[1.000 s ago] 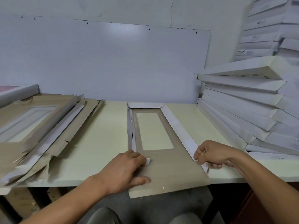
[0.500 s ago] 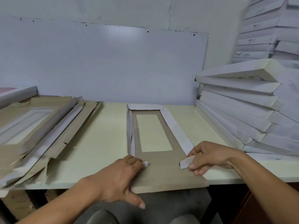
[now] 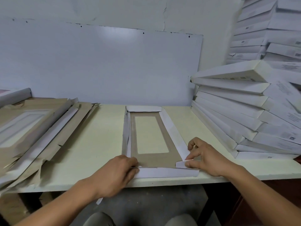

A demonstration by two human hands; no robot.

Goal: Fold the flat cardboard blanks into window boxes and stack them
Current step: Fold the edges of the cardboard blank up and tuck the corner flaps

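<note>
A brown cardboard blank (image 3: 154,159) with a rectangular window lies in the middle of the cream table (image 3: 97,141), its white side flaps raised on all sides. The near end flap (image 3: 166,172) is folded up at the table's front edge. My left hand (image 3: 114,173) grips the near left corner, fingers curled over the flap. My right hand (image 3: 205,158) pinches a small white corner tab (image 3: 180,164) at the near right corner.
A loose pile of flat brown blanks (image 3: 37,131) covers the table's left part. Folded white boxes (image 3: 241,115) are stacked high on the right, leaning outward. A white board (image 3: 101,66) backs the table. My knees show below the front edge.
The blank's near end, which hung flat over the table edge, is now folded up as a white flap. Both hands moved to the near corners; the right keeps pinching the tab.
</note>
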